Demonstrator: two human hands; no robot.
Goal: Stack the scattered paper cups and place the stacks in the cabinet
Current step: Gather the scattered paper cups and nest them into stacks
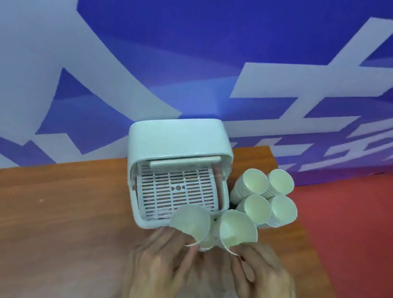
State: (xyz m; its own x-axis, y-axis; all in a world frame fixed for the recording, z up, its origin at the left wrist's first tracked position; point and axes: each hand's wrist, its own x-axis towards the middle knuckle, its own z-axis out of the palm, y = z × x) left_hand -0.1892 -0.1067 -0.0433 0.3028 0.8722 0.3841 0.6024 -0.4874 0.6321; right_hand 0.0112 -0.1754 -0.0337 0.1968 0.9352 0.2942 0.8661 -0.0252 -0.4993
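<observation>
A pale green cabinet [180,132] stands on the wooden table [34,212] with its front open, showing a slotted white rack [175,187]. My left hand [161,255] grips a stack of paper cups [190,222] in front of the cabinet's opening. My right hand [264,276] grips a second stack of cups [236,230] beside it. A third cup [207,245] peeks out between the two, mostly hidden. Several more stacks of cups [264,197] stand to the right of the cabinet.
A blue banner wall [157,37] with large white characters rises right behind the table. Red floor [359,230] lies beyond the table's right edge, close to the standing stacks.
</observation>
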